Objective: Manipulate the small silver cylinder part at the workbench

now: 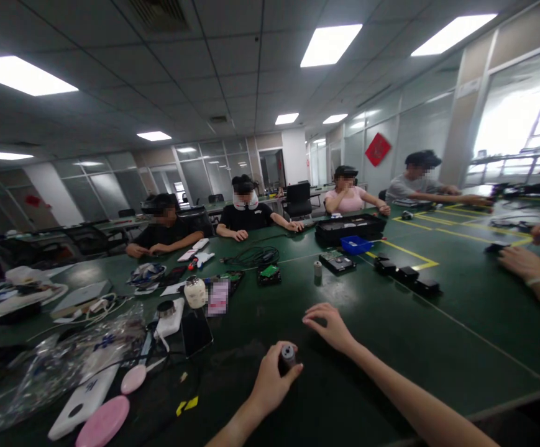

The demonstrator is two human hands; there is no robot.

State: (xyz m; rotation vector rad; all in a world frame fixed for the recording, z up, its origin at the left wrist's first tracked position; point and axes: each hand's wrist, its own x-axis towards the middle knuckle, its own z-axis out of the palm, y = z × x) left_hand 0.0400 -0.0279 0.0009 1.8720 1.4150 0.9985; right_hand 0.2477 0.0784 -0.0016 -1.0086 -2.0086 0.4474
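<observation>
My left hand is closed around a small dark cylinder with a grey cap, held upright just above the green table. My right hand rests on the table a little beyond it, fingers curled loosely downward and holding nothing. A second small grey cylinder stands alone farther out on the table.
At my left lie a clear plastic bag, pink round cases, a white power bank and a dark phone. Circuit boards, black boxes, a blue bin and a black tray sit mid-table. Several people sit around; another person's hands are at right.
</observation>
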